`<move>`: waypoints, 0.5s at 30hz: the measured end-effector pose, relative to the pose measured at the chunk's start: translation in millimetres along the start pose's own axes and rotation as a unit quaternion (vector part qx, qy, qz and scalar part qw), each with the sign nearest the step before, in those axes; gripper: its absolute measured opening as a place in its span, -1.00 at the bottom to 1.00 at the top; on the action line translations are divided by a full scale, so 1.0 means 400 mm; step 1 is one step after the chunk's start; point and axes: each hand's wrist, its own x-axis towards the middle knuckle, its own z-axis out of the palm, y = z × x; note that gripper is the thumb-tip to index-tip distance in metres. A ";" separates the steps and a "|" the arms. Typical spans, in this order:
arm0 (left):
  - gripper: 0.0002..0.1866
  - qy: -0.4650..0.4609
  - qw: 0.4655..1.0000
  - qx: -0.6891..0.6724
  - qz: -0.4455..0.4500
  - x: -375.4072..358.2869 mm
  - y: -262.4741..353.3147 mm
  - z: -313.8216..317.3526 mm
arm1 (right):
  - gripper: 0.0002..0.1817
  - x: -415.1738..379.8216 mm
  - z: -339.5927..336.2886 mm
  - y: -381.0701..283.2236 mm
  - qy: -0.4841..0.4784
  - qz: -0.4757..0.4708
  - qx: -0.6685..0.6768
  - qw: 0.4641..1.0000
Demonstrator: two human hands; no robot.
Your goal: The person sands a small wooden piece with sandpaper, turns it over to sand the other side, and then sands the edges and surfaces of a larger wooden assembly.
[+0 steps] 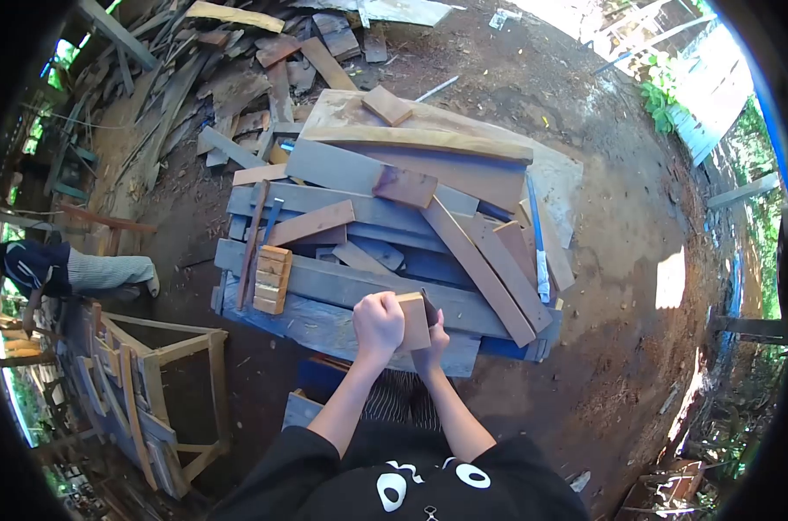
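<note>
Low over the near edge of the workbench, a small tan wooden block (414, 321) is held up between my two hands. My left hand (379, 324) is closed in a fist at the block's left side. On the other side, my right hand (430, 344) grips the lower right edge, its fingers partly hidden behind the wood. A thin dark piece (429, 306) shows between the block's right edge and my right thumb; I cannot tell what it is. Beyond my hands, a long brown plank (481, 273) lies slanting across grey boards (350, 282).
A stack of short wooden blocks (272, 280) sits at the bench's left. Along its right lies a blue-and-white long tool (537, 243). Scrap wood (238, 87) is heaped at the back left. A wooden frame (216, 382) stands left, with another person (72, 269) bending beyond it.
</note>
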 end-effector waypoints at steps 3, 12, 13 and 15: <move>-0.64 -0.010 1.000 0.004 -0.024 0.002 0.012 -0.004 | -0.66 -0.017 0.021 -0.086 0.082 -0.005 0.023 0.996; -0.64 -0.012 1.000 -0.004 -0.013 -0.010 -0.006 -0.008 | -0.46 -0.015 0.030 -0.054 0.041 -0.052 -0.032 0.997; -0.64 -0.018 1.000 -0.005 -0.018 -0.007 -0.004 -0.008 | -0.45 -0.013 0.028 -0.053 0.047 -0.076 -0.029 0.996; -0.64 -0.010 1.000 -0.003 -0.009 0.000 -0.004 -0.003 | -0.63 0.014 0.025 -0.049 0.071 -0.053 -0.017 0.996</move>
